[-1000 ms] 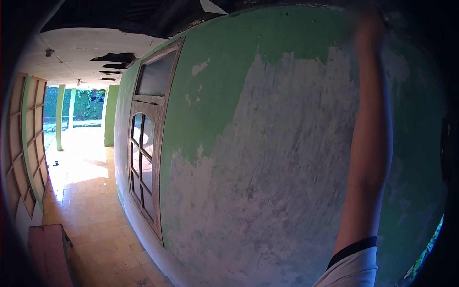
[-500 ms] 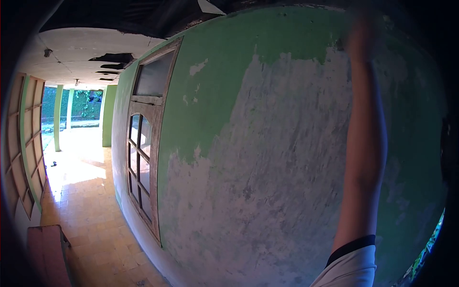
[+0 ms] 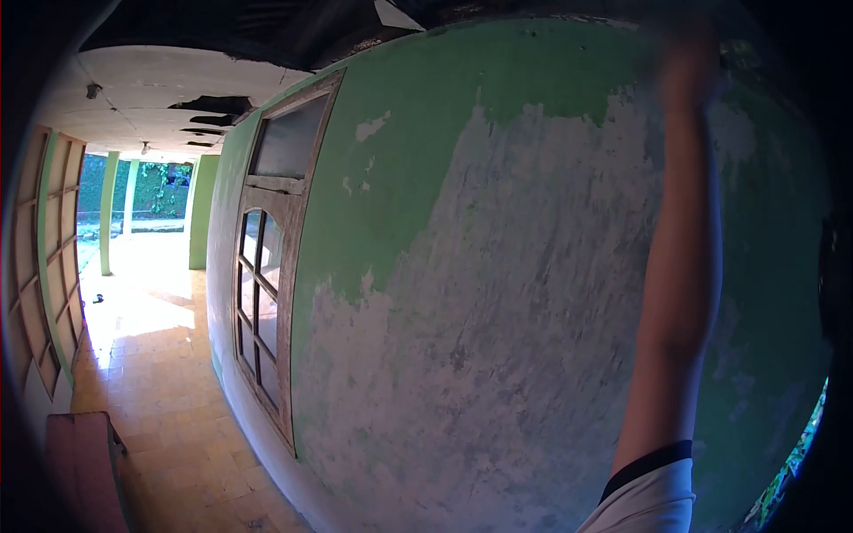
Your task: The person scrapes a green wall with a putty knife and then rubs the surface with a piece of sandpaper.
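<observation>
My right hand [image 3: 689,75] is raised high against the upper right of the wall, at the end of a stretched-up bare arm. It is dark and blurred, so its fingers and anything in them cannot be made out. Around it the wall [image 3: 533,258] shows green paint [image 3: 391,178] with a large bare grey-white area where paint is gone. The bare area's ragged upper edge lies just left of the hand. My left hand is out of view.
A wooden-framed window [image 3: 263,293] is set in the wall at left. A reddish bench [image 3: 82,466] stands on the yellow tiled floor [image 3: 178,391] at lower left. The ceiling [image 3: 142,98] has broken holes. Green posts [image 3: 108,213] stand farther off.
My right hand and arm have shifted slightly to the right along the wall. The view has moved a little.
</observation>
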`<control>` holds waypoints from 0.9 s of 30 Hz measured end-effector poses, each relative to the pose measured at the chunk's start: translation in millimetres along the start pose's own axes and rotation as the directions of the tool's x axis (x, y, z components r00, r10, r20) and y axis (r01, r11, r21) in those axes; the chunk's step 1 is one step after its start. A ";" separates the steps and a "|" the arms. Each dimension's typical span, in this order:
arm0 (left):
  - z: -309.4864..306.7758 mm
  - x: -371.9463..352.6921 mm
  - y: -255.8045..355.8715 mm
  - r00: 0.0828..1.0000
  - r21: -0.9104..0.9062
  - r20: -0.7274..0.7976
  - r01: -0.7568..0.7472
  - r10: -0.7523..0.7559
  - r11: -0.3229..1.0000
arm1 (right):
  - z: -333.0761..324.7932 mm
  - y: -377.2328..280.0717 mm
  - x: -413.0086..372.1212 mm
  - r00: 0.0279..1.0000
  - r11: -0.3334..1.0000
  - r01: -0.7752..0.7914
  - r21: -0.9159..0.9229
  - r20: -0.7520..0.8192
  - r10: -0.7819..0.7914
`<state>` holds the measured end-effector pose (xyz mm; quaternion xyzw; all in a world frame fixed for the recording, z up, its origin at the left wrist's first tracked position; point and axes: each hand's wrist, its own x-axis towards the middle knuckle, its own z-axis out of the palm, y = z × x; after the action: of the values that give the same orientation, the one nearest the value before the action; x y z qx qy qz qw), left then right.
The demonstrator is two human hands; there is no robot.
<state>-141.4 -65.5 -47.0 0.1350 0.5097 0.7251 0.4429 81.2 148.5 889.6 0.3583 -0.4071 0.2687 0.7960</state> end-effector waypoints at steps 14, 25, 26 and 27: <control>2.7 4.3 3.2 1.000 -0.015 0.005 -0.024 0.024 1.000 | -4.8 17.9 -32.0 0.988 0.997 -0.020 -0.076 0.148 0.031; -0.2 3.5 7.1 0.999 -0.024 0.009 -0.039 0.039 0.999 | 10.5 -0.7 -51.5 0.941 0.939 -0.127 -0.321 0.261 0.216; -0.7 1.3 7.0 0.999 -0.022 0.011 -0.035 0.035 0.999 | 14.0 8.4 -37.2 0.968 0.963 -0.084 -0.258 0.210 0.140; 0.9 0.4 4.6 0.999 -0.026 0.014 -0.030 0.031 0.999 | 20.5 9.4 -34.9 0.985 0.980 -0.036 -0.195 0.158 0.067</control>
<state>-143.4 -65.0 -42.8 0.1423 0.4950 0.7373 0.4371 46.8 133.2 872.0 0.2903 -0.5043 0.2185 0.7834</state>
